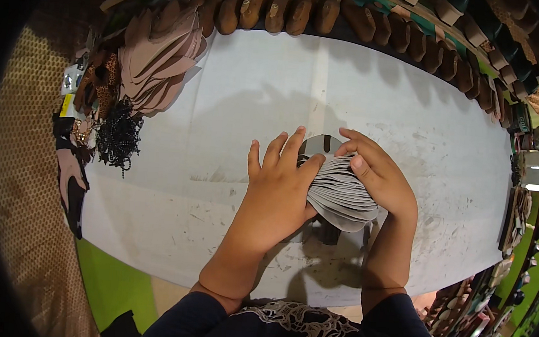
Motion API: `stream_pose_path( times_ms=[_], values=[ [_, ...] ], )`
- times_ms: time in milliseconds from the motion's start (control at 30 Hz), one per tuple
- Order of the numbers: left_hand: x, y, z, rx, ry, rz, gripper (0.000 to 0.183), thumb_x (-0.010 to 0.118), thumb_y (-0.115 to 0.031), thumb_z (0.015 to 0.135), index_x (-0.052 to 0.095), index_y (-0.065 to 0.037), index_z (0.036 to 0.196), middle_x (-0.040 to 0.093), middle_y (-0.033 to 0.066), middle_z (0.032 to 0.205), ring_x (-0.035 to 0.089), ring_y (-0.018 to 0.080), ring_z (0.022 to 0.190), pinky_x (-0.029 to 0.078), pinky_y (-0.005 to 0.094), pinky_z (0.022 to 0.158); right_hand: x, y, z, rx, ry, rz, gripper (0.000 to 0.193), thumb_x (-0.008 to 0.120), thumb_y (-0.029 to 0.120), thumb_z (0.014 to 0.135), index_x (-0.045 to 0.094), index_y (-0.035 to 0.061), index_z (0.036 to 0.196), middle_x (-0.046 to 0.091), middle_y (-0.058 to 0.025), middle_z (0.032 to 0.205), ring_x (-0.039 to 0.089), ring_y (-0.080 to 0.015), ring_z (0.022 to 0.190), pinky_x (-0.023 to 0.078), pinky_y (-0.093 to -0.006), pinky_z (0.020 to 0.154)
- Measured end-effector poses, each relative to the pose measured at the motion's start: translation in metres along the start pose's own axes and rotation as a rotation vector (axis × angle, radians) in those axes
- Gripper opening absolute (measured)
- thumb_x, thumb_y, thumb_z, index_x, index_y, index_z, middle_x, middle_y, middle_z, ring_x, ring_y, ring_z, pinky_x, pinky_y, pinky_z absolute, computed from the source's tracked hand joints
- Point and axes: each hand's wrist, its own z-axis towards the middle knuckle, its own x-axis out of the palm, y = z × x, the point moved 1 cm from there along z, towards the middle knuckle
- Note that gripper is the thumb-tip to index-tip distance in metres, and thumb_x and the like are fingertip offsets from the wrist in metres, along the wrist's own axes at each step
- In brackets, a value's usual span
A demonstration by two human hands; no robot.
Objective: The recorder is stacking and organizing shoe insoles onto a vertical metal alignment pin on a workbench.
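A thick stack of thin grey insole-shaped pieces (345, 196) is fanned out between my hands, its edges layered toward me. My left hand (277, 191) grips the left side; its index finger bends onto the stack, the thumb lies low beside it, and the other fingers stretch away. At the upper right, the bent fingers and thumb of my right hand (379, 177) press on the layers. A grey rounded piece with a short dark strip (326, 143) shows past the far end. Something dark (326, 232) lies partly hidden under the near end.
The white table (236, 109) has dark smudges. Brown shoe lasts (297, 13) line its far edge. Pinkish sole-shaped sheets (157, 64) lie at far left, near a tangle of black beaded trim (119, 132). Racks of shoe parts (518, 220) stand on the right.
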Motion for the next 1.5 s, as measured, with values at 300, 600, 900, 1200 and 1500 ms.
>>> stream_pose_path(
  times_ms=[300, 600, 900, 1200, 1500],
  values=[
    [-0.001, 0.001, -0.001, 0.003, 0.004, 0.002, 0.061, 0.078, -0.02, 0.059, 0.056, -0.015, 0.116, 0.036, 0.0157, 0.138, 0.036, 0.0366, 0.126, 0.02, 0.0621, 0.103, -0.003, 0.005, 0.002, 0.218, 0.056, 0.147, 0.051, 0.046, 0.046, 0.094, 0.054, 0.0003, 0.115, 0.059, -0.0127, 0.113, 0.052, -0.0237, 0.109, 0.039, -0.0331, 0.094],
    [0.001, 0.002, 0.001, -0.039, -0.028, -0.039, 0.072, 0.079, -0.022, 0.058, 0.05, -0.015, 0.124, 0.034, 0.015, 0.139, 0.035, 0.0363, 0.127, 0.021, 0.062, 0.103, -0.004, 0.004, 0.003, 0.023, 0.12, 0.041, 0.048, 0.049, 0.044, 0.092, 0.063, 0.0011, 0.107, 0.057, -0.0106, 0.097, 0.054, -0.0236, 0.095, 0.041, -0.033, 0.086],
    [0.001, 0.001, -0.002, -0.018, 0.022, 0.019, 0.066, 0.078, -0.022, 0.059, 0.055, -0.015, 0.121, 0.037, 0.014, 0.137, 0.035, 0.0352, 0.126, 0.019, 0.0612, 0.104, -0.001, -0.002, 0.0, 0.054, 0.094, 0.131, 0.057, 0.033, 0.051, 0.096, 0.063, 0.0046, 0.109, 0.051, -0.0201, 0.127, 0.042, -0.0316, 0.125, 0.031, -0.0377, 0.103],
    [0.0, 0.001, -0.003, -0.025, 0.031, 0.006, 0.067, 0.08, -0.02, 0.057, 0.055, -0.017, 0.12, 0.041, 0.013, 0.135, 0.037, 0.0344, 0.125, 0.019, 0.0614, 0.104, 0.0, 0.002, -0.003, 0.112, 0.088, 0.05, 0.056, 0.03, 0.049, 0.097, 0.062, 0.0054, 0.11, 0.055, -0.0174, 0.125, 0.039, -0.0302, 0.129, 0.022, -0.0392, 0.108],
    [-0.001, 0.002, -0.003, -0.026, 0.027, -0.007, 0.067, 0.08, -0.018, 0.056, 0.056, -0.018, 0.119, 0.041, 0.0124, 0.134, 0.038, 0.0343, 0.125, 0.019, 0.0611, 0.104, -0.001, 0.001, 0.002, 0.088, 0.077, 0.15, 0.054, 0.035, 0.046, 0.097, 0.06, 0.0021, 0.114, 0.057, -0.0133, 0.112, 0.05, -0.025, 0.11, 0.034, -0.0339, 0.098]
  ],
)
